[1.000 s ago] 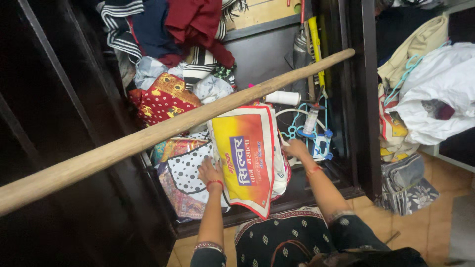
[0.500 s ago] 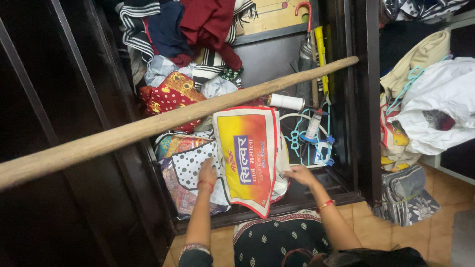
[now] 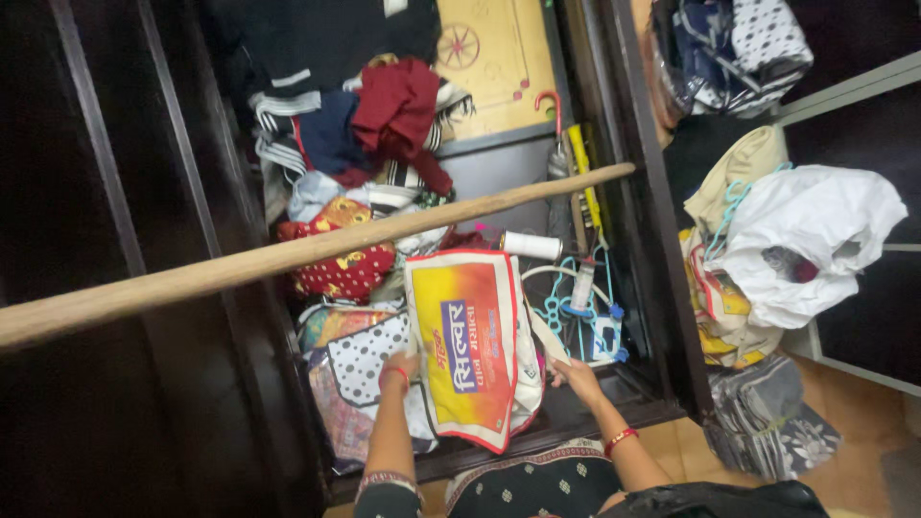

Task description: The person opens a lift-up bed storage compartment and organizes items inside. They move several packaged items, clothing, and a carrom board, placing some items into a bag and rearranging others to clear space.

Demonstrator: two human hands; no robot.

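Observation:
A large woven bag (image 3: 470, 336), orange and yellow with red trim and a blue printed panel, stands upright at the front of a dark wardrobe's bottom compartment (image 3: 662, 317). My left hand (image 3: 401, 369), with a red bangle at the wrist, grips the bag's left edge beside a white cloth with black dots (image 3: 360, 355). My right hand (image 3: 574, 374) is closed on the bag's lower right side, near its beige strap. A long wooden pole (image 3: 288, 257) slants across the view above both hands.
Piled clothes (image 3: 384, 125) and a red patterned cloth (image 3: 341, 269) fill the back left. A game board (image 3: 489, 58), an umbrella (image 3: 558, 158), a white roll (image 3: 531, 246) and blue hangers (image 3: 561, 312) stand behind the bag. Outside on the right are a white plastic bag (image 3: 815, 240) and folded fabric (image 3: 767, 412).
The view has tilted upward, showing more of the wardrobe. My left hand moved from the dotted cloth to the bag's left edge. My right hand came back from the hangers to the bag's right side.

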